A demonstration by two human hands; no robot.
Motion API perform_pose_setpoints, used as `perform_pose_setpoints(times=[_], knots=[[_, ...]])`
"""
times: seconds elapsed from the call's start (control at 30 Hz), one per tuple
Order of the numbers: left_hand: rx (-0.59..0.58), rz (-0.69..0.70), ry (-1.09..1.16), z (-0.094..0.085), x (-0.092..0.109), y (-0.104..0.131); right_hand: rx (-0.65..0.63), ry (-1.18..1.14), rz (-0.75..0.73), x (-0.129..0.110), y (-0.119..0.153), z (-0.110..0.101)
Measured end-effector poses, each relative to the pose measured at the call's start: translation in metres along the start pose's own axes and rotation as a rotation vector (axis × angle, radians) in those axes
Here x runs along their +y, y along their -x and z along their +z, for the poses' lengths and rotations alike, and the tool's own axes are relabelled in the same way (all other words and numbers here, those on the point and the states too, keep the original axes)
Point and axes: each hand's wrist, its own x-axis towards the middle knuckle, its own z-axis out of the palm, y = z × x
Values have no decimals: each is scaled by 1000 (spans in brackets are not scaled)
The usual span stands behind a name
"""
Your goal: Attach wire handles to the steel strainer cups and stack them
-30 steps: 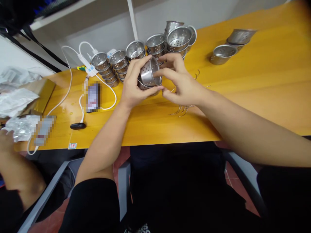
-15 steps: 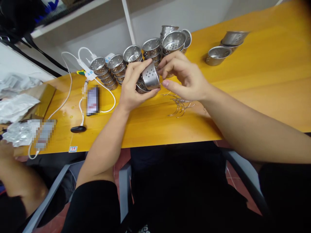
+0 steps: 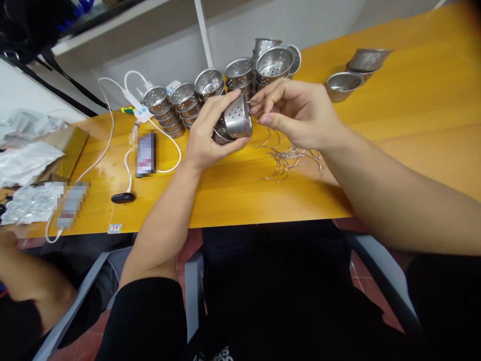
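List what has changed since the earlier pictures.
The perforated cup has turned in the left hand, showing more of its side and less of its mouth. The right hand's fingertips have drawn back rightward from the mouth to just beside the rim. The left hand's grip, stacked cups and curved wires stayed put.

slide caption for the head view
Left hand holding a tilted perforated metal cup, right hand near its rim, curved wires nearby

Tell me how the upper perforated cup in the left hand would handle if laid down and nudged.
The upper perforated cup would likely roll on its side, given its round wall. It looks stiff, its shiny metal holding shape in the left hand. The many punched holes suggest it is fairly light.
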Motion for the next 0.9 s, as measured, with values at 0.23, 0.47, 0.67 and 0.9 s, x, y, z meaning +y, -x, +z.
perform_pose_setpoints(times=[0.23,0.47,0.67,0.9], knots=[[130,-105,-15,-1,-28,7,-6,23,33,3,-1,-10],[333,-178,-35,-5,-55,12,-248,565,83,32,3,-39],[396,-154,78,6,-62,11,-457,734,254,52,5,-56],[192,-246,70,-8,-33,4,-1,552,19,19,9,-19]])
